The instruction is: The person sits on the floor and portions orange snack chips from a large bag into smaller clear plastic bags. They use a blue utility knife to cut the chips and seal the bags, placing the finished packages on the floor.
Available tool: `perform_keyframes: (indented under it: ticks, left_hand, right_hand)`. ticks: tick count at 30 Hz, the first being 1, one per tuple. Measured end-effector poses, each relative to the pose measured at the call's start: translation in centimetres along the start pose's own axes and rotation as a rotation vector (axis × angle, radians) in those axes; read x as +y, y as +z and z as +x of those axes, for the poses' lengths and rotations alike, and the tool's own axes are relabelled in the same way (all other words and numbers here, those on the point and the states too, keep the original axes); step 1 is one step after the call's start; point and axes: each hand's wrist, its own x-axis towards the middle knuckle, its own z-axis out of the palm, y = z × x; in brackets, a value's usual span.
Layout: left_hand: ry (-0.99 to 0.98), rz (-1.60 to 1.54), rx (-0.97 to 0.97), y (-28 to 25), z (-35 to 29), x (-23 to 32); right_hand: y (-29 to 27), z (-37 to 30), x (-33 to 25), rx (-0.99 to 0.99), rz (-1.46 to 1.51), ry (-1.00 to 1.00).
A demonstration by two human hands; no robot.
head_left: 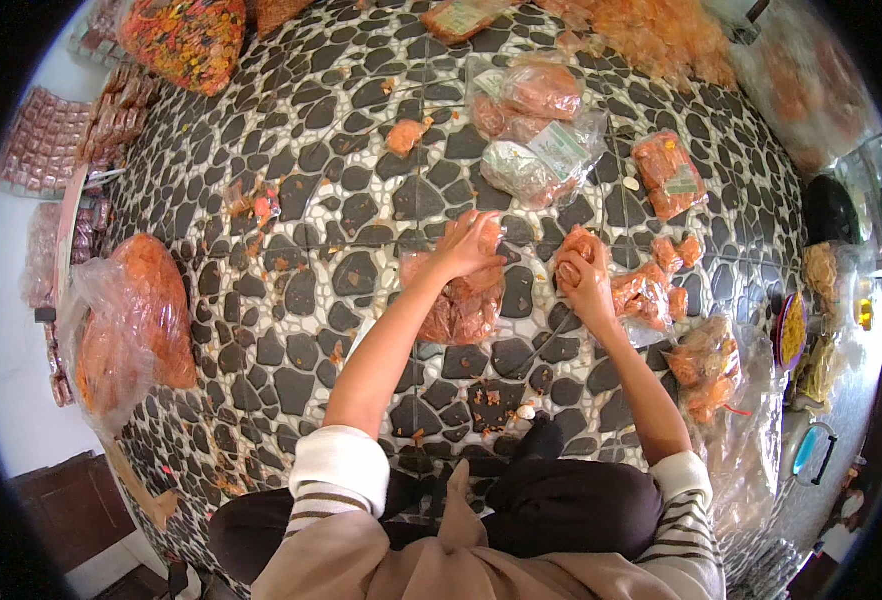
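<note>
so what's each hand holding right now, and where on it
Left hand rests on the top of a clear bag of orange snacks on the floor. Right hand grips a handful of orange snacks in its fingers.

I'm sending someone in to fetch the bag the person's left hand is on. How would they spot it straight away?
Start at the pebble-pattern floor where the person sits, and look just ahead of their knees. The bag lies under the left hand: clear plastic, filled with orange snack pieces. Unlike the smaller packets by the right hand, it is the one lying nearest the floor's middle, with a hand resting on it.
</note>
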Motion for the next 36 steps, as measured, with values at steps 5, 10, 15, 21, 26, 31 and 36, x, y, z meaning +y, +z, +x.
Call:
perform_keyframes:
  ticks: [5, 10, 15, 21, 26, 31, 36]
  left_hand:
    - [-0.108, -0.019, -0.237, -0.2, 1.4, 0.8]
    - [0.036, 0.245, -0.039, 0.5, 0.8, 3.0]
    - [0.223, 0.291, -0.121, 1.1, 0.3, 4.8]
    - [0.172, 0.438, -0.068, 3.5, 0.5, 6.4]
    - [0.169, 0.404, -0.059, 3.8, 0.4, 5.9]
    - [0.113, -0.124, 0.128, 1.0, -1.6, 6.2]
    - [-0.010, -0.177, 0.478, -1.9, -7.1, 1.7]
  right_hand:
    - [-1.4, 0.1, -2.6, -0.065, 0.078, -0.014]
    - [-2.9, 3.5, 2.0, -0.177, 0.040, 0.294]
    - [1.0, 4.1, 4.8, -0.452, -0.401, 0.411]
    - [2.3, 1.5, 3.2, -0.258, -0.418, 0.468]
    - [0.5, 0.1, 3.1, -0.016, -0.226, 0.304]
    - [-1.9, 1.3, 2.8, 0.074, -0.064, 0.309]
    - [-1.4, 2.5, -1.2, 0.105, 0.227, 0.077]
